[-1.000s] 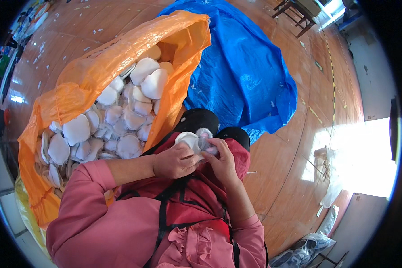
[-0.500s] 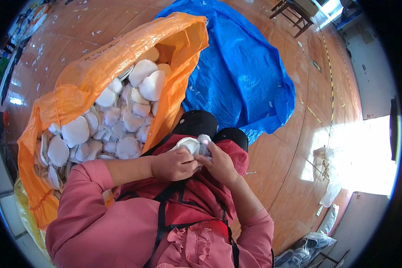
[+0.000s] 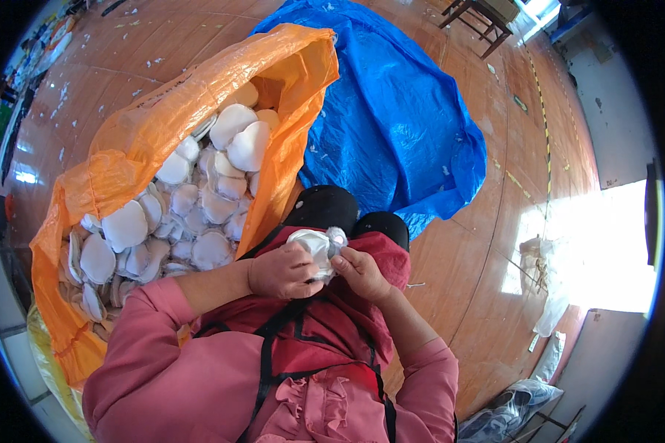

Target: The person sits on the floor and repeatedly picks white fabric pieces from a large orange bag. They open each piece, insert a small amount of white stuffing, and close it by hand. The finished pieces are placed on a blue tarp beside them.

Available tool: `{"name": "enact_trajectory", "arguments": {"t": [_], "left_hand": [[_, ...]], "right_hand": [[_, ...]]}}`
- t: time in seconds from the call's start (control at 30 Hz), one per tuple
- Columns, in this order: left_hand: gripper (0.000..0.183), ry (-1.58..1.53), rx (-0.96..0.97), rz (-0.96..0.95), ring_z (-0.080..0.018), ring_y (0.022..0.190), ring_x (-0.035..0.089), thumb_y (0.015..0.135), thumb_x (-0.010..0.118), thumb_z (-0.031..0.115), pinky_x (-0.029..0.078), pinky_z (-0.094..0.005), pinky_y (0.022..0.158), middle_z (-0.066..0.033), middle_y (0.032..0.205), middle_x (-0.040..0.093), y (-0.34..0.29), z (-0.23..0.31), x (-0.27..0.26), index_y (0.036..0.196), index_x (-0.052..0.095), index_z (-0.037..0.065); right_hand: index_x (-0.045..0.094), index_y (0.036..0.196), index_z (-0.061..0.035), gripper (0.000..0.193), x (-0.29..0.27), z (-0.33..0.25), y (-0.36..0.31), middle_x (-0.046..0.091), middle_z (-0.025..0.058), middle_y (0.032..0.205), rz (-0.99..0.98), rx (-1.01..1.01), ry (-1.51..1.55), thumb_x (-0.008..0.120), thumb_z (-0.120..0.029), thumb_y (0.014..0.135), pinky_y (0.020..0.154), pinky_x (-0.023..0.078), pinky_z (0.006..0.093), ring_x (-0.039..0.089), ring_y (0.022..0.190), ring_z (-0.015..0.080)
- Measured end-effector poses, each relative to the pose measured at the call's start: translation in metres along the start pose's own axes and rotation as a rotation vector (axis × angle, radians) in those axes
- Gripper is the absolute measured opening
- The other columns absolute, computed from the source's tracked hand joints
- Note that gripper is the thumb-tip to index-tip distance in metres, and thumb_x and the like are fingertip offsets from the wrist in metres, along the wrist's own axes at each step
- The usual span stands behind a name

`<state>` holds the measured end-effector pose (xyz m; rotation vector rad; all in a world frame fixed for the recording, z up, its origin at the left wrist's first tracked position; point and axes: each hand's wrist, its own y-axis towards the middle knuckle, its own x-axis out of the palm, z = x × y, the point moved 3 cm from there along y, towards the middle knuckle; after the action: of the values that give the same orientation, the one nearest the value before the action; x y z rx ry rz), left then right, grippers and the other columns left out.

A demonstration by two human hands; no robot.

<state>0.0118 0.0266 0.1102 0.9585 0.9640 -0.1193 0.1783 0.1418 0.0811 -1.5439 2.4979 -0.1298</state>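
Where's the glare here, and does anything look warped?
Head view: glaring white patch at right, small gleam on the floor, far left. Head view: striped tape bows slightly; fine detail on the white piece is hard to see.

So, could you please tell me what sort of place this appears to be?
Probably a workshop: there is an orange sack full of white padded pieces, and a littered reddish floor with a yellow-and-black striped line.
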Motion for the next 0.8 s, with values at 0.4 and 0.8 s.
{"name": "enact_trajectory", "arguments": {"t": [0.4,0.8], "left_hand": [[0.052,-0.017,-0.483,0.12,-0.0337,0.097,0.057,0.078,0.072,0.009,0.05,-0.0434,0.085,-0.0137,0.109,0.057,-0.002,-0.005,0.007,0.126,0.054,0.005],[0.061,0.054,-0.333,-0.575,-0.0281,0.096,0.053,0.07,0.078,0.039,0.045,-0.0377,0.085,-0.0103,0.096,0.053,0.028,-0.04,-0.017,0.111,0.056,0.001]], "right_hand": [[0.055,0.082,-0.0043,0.028,0.022,0.036,-0.006,0.045,-0.0022,0.07,0.257,0.05,0.233,0.055,-0.024,0.102,0.06,0.04,0.0267,0.043,0.068,0.009],[0.057,0.087,-0.0015,0.021,0.009,0.004,-0.002,0.05,0.0087,0.069,0.148,-0.069,-0.13,0.058,-0.018,0.099,0.06,0.044,0.0325,0.047,0.066,0.0152]]}}
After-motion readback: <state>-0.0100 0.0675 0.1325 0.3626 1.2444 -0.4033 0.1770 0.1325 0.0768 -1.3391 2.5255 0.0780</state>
